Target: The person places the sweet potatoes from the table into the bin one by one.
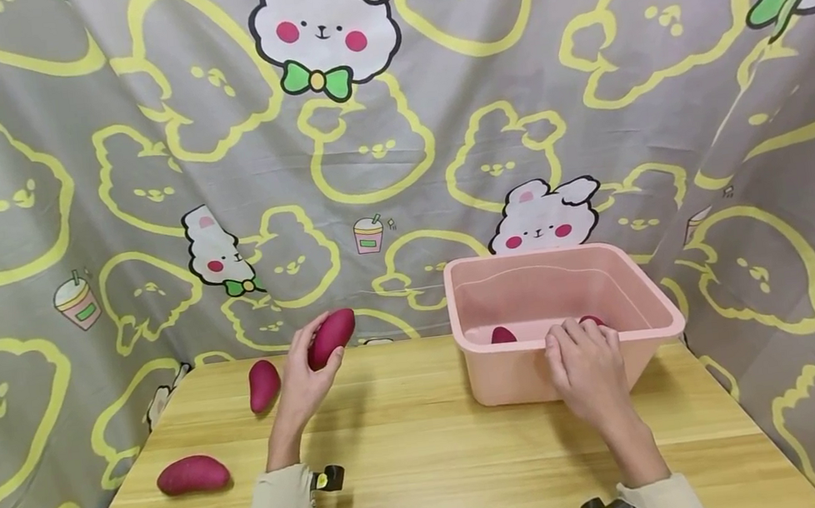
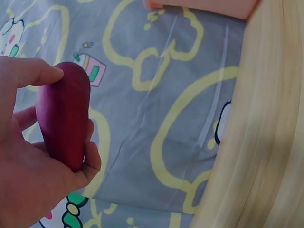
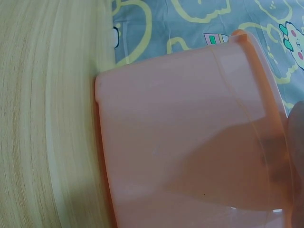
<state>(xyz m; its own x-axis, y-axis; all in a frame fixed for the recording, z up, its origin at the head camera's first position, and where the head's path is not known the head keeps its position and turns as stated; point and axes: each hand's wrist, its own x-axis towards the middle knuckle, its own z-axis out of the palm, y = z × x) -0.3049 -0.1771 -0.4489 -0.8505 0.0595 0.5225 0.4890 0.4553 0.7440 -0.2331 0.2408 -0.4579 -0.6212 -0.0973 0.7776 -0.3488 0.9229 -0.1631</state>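
My left hand point(image 1: 313, 374) holds a smooth magenta sweet potato point(image 1: 331, 338) up over the back of the table, left of the middle. In the left wrist view the thumb and fingers wrap the sides of this sweet potato point(image 2: 66, 116). On the right, my right hand point(image 1: 588, 363) grips the front rim of a pink plastic bin point(image 1: 542, 373), fingers curled over the edge. Inside the bin, parts of two magenta sweet potatoes show, one point(image 1: 503, 334) near the left and one point(image 1: 592, 321) partly hidden behind the right hand.
Two more sweet potatoes lie on the wooden table point(image 1: 402, 472): one point(image 1: 264, 386) just beyond the left forearm, another point(image 1: 194, 474) nearer the left edge. A grey patterned curtain point(image 1: 384, 181) hangs behind the table and along both sides.
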